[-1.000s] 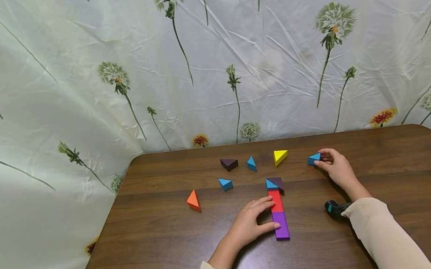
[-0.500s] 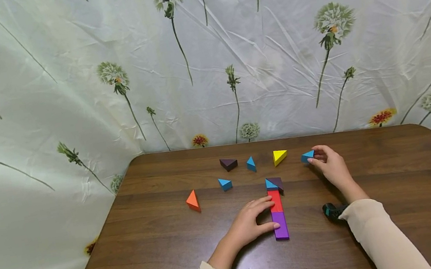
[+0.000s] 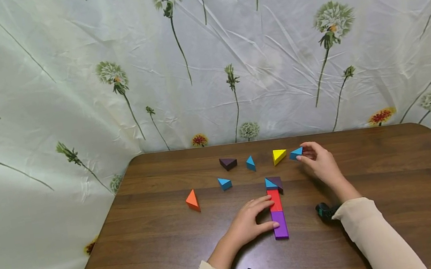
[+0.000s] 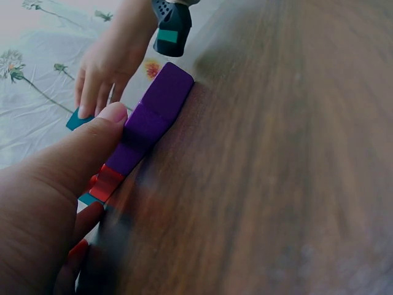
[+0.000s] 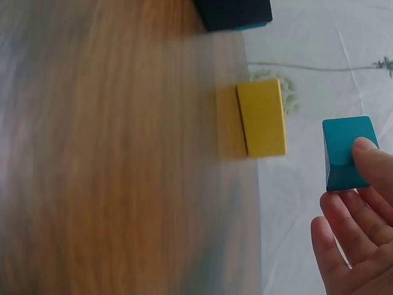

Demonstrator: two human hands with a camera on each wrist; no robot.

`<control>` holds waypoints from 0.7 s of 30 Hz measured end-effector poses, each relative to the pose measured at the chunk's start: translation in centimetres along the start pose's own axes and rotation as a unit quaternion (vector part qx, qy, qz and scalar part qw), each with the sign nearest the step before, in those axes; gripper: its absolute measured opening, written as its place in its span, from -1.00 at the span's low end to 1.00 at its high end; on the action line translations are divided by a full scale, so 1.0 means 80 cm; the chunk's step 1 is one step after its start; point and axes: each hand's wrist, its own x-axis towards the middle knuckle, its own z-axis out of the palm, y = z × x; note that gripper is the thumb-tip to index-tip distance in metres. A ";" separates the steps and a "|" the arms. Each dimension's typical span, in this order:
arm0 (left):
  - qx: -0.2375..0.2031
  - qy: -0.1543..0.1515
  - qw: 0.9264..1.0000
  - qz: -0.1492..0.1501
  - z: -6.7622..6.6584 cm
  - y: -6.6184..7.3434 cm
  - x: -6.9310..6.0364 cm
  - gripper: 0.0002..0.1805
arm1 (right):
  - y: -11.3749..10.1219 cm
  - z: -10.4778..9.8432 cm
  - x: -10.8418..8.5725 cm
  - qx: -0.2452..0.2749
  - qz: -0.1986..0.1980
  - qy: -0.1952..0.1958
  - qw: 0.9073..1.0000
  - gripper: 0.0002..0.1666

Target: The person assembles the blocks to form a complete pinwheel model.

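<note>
In the head view, my right hand [image 3: 324, 168] pinches a blue triangular block [image 3: 296, 153] between thumb and fingers, close to the right side of a yellow triangular block [image 3: 279, 156]. The right wrist view has the thumb pressed on one face of that blue block [image 5: 347, 150]. My left hand [image 3: 247, 224] rests beside a row of blocks, its thumb touching the purple rectangular block [image 3: 280, 226] and its fingertips on the red block [image 3: 275, 200]. At the row's far end, a small blue triangular block [image 3: 270, 184] lies against a dark triangular block [image 3: 278, 182].
Further loose triangular blocks lie on the brown wooden table [image 3: 169, 266]: orange [image 3: 193, 201], dark [image 3: 228, 164] and two blue, one farther back [image 3: 250, 164] and one nearer [image 3: 225, 184]. A flower-patterned cloth [image 3: 269, 49] hangs behind the table's far edge.
My right hand has moved left with the blue triangular block, nearing the yellow one. The left hand and the row of blocks have stayed in place.
</note>
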 end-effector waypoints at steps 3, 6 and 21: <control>0.000 0.003 1.000 0.002 0.000 0.000 0.000 -0.39 | -0.005 0.007 0.001 0.007 -0.009 -0.003 1.000 -0.55; 0.000 0.003 1.000 0.001 0.000 -0.001 0.000 -0.39 | -0.008 0.014 0.001 0.014 -0.016 -0.010 1.000 -0.56; -0.009 -0.005 1.000 -0.006 -0.002 0.000 0.001 -0.39 | -0.010 0.048 -0.003 0.013 0.007 -0.051 0.999 -0.57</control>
